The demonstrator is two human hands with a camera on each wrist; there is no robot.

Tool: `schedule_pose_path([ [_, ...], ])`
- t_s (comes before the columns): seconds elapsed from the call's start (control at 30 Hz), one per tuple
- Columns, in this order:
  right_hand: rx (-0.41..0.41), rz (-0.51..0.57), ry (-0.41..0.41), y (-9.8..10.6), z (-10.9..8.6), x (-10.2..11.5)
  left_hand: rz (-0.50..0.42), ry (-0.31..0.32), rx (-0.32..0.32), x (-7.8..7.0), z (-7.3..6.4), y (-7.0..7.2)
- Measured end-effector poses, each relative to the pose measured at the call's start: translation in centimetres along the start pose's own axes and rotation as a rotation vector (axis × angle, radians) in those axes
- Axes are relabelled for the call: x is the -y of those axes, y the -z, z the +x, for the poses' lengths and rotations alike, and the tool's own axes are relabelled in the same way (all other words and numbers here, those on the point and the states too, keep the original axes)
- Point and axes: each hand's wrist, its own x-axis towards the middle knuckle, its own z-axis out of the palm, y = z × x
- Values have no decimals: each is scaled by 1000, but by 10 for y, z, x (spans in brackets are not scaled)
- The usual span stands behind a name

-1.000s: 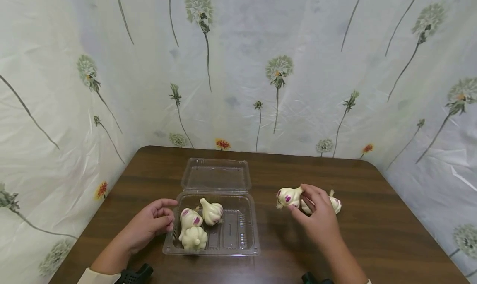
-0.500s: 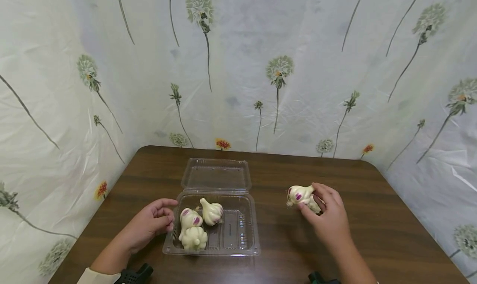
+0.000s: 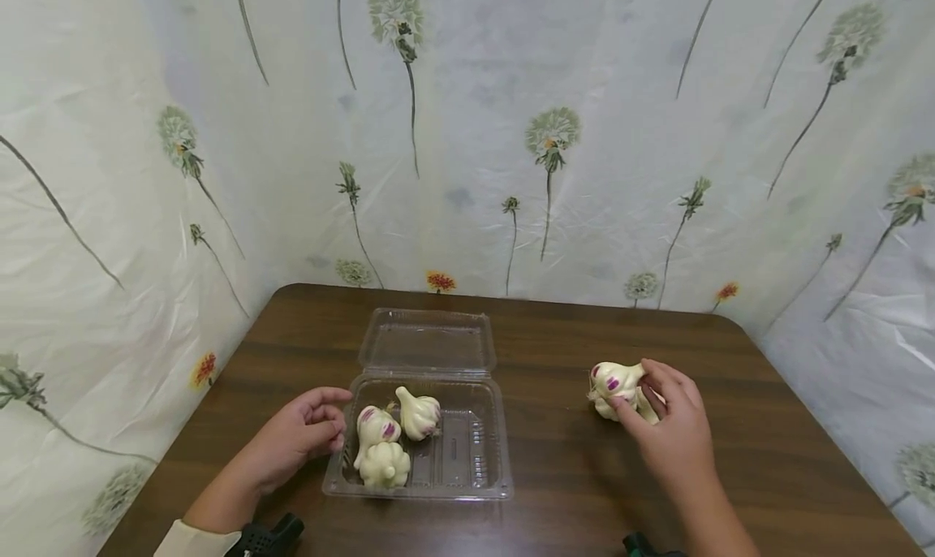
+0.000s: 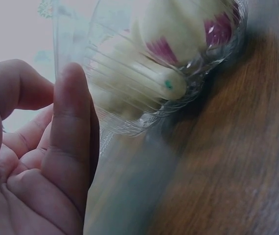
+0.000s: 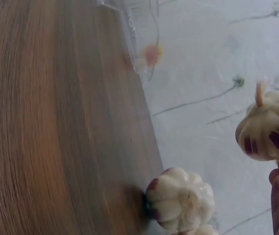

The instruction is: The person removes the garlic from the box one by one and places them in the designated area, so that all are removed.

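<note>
At the right of the table, my right hand (image 3: 679,419) pinches a white garlic bulb (image 3: 616,378) with purple patches, thumb on its side and fingers at the stem. In the right wrist view the held garlic bulb (image 5: 264,129) appears raised higher than another garlic bulb (image 5: 181,200) on the table. Partly hidden behind the hand and held bulb are more garlic (image 3: 605,408). My left hand (image 3: 299,435) lies beside a clear plastic clamshell box (image 3: 500,451), index fingertip at its left rim, other fingers loosely bent. Inside the box sit three garlic bulbs (image 3: 420,415), grouped toward its left.
The box's clear lid (image 3: 429,342) is folded back flat toward the far edge of the brown wooden table (image 3: 540,330). A floral-patterned sheet (image 3: 467,135) hangs behind the table and along both sides.
My right hand has moved right with the garlic bulb in its grip, bringing it over the garlic on the table. My left hand and the box have stayed in place.
</note>
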Motion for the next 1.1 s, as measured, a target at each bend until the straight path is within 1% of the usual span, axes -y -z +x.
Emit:
schedule_pose_path([
  [0.17,6,-20,-15,8,1,-5,4,-7,2,-1,1,0],
  [0.37,5,-21,-66,16,2,-12,-2,5,-1,-1,-1,0],
  [0.57,2,-57,-77,22,1,-16,-4,6,-6,-2,-3,0],
  [0.83,-16,-65,-100,34,1,-23,-5,10,-11,0,-1,-1],
  [1.1,-57,-59,-120,43,1,-39,-4,10,-9,-2,-1,-2],
])
